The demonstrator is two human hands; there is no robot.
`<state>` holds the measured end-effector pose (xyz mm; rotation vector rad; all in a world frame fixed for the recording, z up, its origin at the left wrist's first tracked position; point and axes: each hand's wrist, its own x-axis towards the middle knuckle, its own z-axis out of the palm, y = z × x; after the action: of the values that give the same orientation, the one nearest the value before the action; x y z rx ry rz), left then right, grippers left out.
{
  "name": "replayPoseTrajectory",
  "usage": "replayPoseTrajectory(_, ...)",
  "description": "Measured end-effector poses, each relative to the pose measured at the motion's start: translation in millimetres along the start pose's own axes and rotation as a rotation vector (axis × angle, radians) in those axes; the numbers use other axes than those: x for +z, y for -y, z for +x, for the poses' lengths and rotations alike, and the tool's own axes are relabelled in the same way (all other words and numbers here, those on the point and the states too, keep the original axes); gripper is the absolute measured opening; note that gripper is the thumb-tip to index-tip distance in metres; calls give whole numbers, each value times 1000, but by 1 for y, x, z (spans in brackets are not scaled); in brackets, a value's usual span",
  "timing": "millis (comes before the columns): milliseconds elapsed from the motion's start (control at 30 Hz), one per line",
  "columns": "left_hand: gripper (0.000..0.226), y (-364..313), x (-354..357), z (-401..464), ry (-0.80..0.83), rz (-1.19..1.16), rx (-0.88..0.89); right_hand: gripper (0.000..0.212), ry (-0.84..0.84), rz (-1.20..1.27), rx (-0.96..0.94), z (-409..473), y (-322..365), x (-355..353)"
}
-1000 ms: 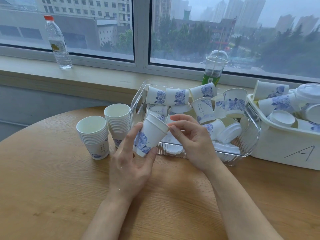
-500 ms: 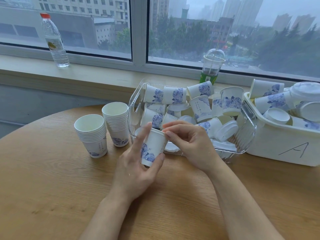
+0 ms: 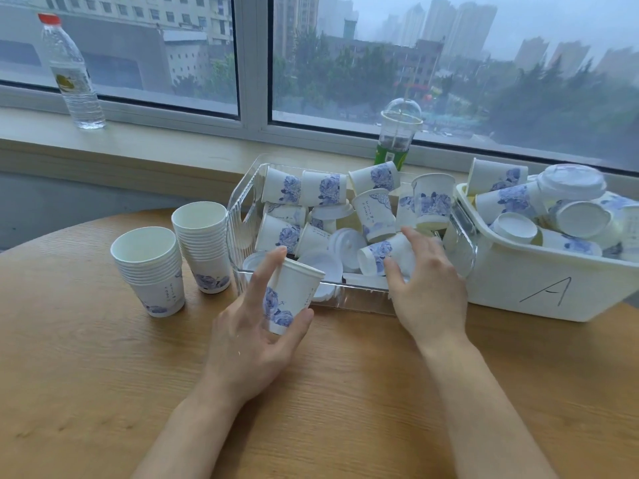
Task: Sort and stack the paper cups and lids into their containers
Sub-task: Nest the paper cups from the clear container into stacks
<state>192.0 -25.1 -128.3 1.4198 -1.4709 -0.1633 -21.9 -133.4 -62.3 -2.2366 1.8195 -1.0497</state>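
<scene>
My left hand (image 3: 252, 337) holds a white paper cup with blue flowers (image 3: 290, 295) upright, between thumb and fingers, just in front of the clear bin (image 3: 359, 300). The clear bin holds several loose cups and white lids (image 3: 345, 243). My right hand (image 3: 427, 288) reaches over the bin's front wall, and its fingers curl around a lying cup (image 3: 385, 255) inside. Two stacks of nested cups (image 3: 152, 271) (image 3: 204, 245) stand on the table left of the bin. A white bin marked A (image 3: 539, 288) at the right is full of cups and lids.
The round wooden table (image 3: 103, 375) has open surface in front of me. On the window sill stand a water bottle (image 3: 72, 74) at the far left and a domed plastic drink cup (image 3: 397, 133) behind the clear bin.
My right hand let go of the held cup's rim and moved right into the clear bin onto a lying cup. My left hand keeps the cup, now more upright.
</scene>
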Motion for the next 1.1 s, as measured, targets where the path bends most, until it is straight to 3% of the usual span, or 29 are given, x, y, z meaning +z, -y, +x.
replayPoseTrajectory(167,88,-1,0,-1,4,-3,-10,62,102,-113,6,4,5,-2)
replayPoseTrajectory(500,88,-2,-1,0,15,9,-27,45,102,-15,-5,10,-1,-4)
replayPoseTrajectory(800,87,-3,-1,0,11,7,-18,28,56,301,14,13,-7,2)
replayPoseTrajectory(1100,90,-1,-1,-1,1,31,-37,11,74,995,16,13,8,-9)
